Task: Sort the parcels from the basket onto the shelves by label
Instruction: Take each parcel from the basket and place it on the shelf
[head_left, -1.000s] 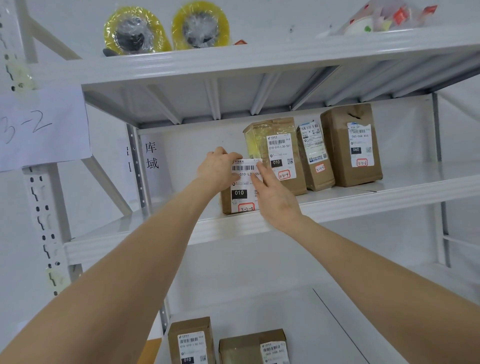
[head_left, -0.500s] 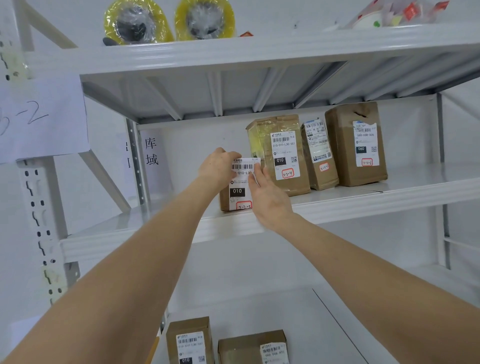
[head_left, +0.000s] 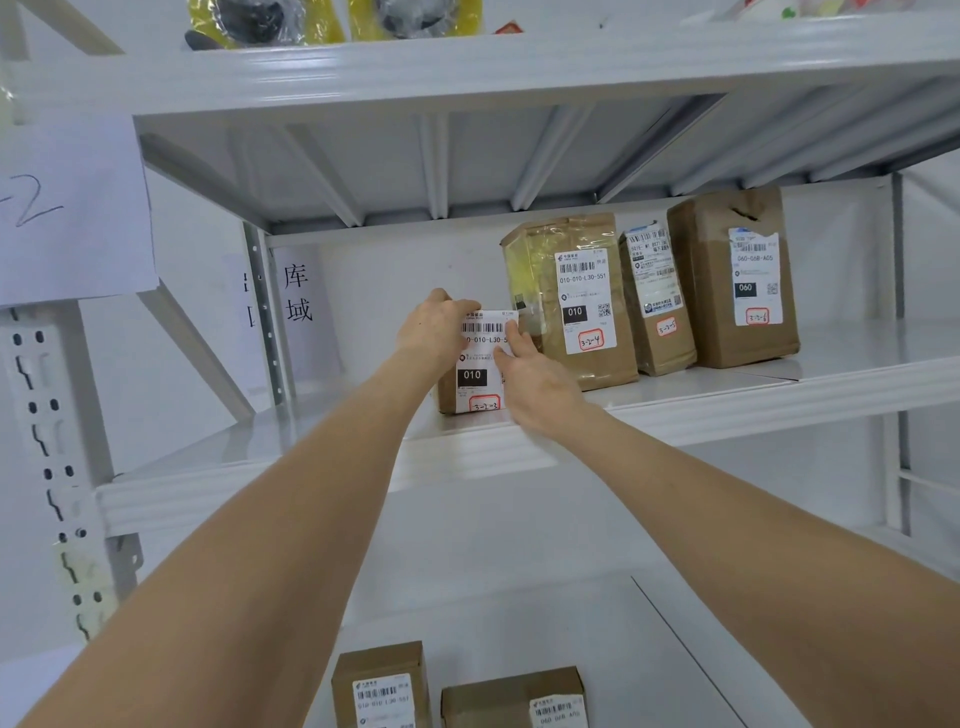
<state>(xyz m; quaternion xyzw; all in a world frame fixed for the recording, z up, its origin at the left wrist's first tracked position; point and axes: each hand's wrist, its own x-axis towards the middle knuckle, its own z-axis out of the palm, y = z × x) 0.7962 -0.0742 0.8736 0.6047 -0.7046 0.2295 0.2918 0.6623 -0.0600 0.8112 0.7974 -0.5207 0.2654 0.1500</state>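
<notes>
While both hands reach up, I note the small brown parcel (head_left: 470, 387) standing upright on the middle shelf (head_left: 675, 415), just left of the taped parcel (head_left: 566, 301) marked 010-010-L30-551 and 3-2-4. Its label reads 010, with 3-2-3 handwritten in a red box. The left hand (head_left: 434, 332) curls over its top left corner, gripping. The right hand (head_left: 540, 384) lies straight-fingered against the label's right edge.

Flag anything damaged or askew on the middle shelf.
The rightmost parcel has a dark tear in its wrapping near the top, and the upper edge of its label is ragged, as if partly peeled. Nothing else stands out.
</notes>
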